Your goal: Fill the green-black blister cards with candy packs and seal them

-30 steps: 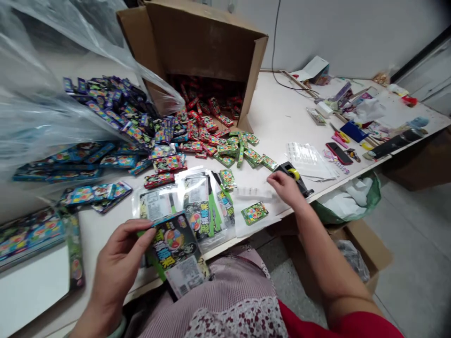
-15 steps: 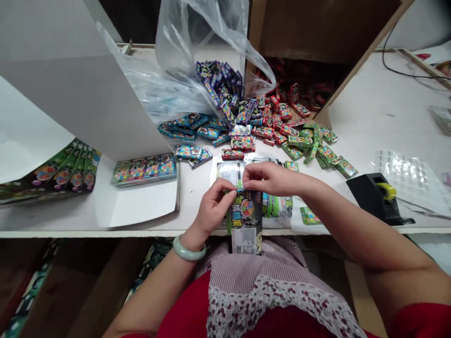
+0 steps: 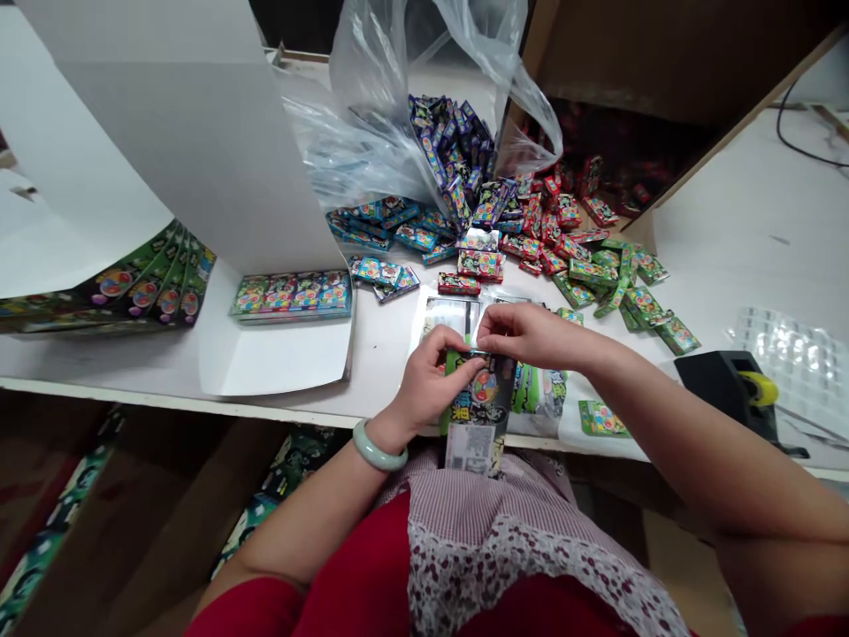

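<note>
view: head-worn, single | from: above the apron (image 3: 491,566), at the near edge of the table (image 3: 743,257) | faces: forward and down | nearness: close; left hand (image 3: 428,380), right hand (image 3: 531,336) and packet (image 3: 478,411) just below centre | top of frame: bag (image 3: 391,80), box (image 3: 663,62)

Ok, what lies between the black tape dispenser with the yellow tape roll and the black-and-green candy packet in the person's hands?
In the head view, a small green candy packet lies on a white sheet, just below the right forearm.
</note>
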`<state>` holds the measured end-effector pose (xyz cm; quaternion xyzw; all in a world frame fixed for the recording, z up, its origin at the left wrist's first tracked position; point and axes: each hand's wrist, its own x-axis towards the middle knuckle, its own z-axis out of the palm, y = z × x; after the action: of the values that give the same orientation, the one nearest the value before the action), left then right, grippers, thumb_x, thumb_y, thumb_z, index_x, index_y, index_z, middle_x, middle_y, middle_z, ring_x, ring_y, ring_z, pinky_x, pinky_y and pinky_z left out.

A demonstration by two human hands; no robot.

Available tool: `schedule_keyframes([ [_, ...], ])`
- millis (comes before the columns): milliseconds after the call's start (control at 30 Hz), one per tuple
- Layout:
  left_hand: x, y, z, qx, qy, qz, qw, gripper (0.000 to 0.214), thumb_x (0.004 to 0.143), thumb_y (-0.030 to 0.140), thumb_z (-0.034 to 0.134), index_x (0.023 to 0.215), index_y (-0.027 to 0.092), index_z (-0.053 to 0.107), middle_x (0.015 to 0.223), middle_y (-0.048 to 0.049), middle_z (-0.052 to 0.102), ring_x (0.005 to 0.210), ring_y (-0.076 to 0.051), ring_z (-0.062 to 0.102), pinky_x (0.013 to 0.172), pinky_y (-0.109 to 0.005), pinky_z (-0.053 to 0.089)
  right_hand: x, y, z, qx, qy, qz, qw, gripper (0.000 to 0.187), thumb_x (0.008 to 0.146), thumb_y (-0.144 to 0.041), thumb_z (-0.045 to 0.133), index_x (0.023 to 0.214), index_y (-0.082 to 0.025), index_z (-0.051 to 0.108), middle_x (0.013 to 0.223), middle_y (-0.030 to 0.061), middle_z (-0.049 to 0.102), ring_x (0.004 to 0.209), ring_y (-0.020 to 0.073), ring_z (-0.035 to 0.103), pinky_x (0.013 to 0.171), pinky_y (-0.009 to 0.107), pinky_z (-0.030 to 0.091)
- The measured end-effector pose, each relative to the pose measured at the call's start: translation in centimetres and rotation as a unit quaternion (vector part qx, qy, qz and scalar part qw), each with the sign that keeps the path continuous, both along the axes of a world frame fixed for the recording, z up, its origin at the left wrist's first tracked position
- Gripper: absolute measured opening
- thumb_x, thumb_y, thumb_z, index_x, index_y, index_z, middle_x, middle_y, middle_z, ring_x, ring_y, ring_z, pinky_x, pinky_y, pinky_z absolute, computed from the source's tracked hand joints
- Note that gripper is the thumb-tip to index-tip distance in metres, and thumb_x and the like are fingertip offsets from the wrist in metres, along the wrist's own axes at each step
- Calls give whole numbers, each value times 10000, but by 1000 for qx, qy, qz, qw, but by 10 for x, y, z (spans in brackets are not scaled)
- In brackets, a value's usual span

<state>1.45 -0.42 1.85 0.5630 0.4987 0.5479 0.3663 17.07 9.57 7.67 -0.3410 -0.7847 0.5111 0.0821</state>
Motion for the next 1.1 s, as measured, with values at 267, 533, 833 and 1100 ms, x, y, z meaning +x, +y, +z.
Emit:
schedule_keyframes([
  [267,-2,-19,-8,-131,-139,-86,978,355,800,249,644,1122,211,500,975,-48,613,835,-152,603,739,-290,507,5,-1,-21,-365,-2,-61,929,126,732,-298,633,702,-183,588,610,-20,563,517,89,499,443,203,389],
  [533,-74,-44,56,45,44,109,992,259,841,340,637,1070,236,578,967,-24,663,870,-170,637,804,-292,527,25,0,-3,-175,73,-85,978,287,767,-448,651,933,-215,673,908,74,665,829,192,610,705,312,512],
  [833,-213,21,4,44,504,183,843,371,877,163,357,1207,168,527,1247,-137,576,1217,-260,495,1053,-482,358,19,-22,-36,-32,17,-34,999,206,823,-398,560,863,-214,644,826,40,674,761,194,613,700,334,490],
  [1100,-197,18,-19,28,488,114,865,471,825,235,492,1288,166,444,1404,-163,433,1339,-311,354,1101,-546,262,29,0,-56,114,-71,-3,991,145,831,-221,564,922,-240,674,953,67,710,860,233,653,761,372,500],
])
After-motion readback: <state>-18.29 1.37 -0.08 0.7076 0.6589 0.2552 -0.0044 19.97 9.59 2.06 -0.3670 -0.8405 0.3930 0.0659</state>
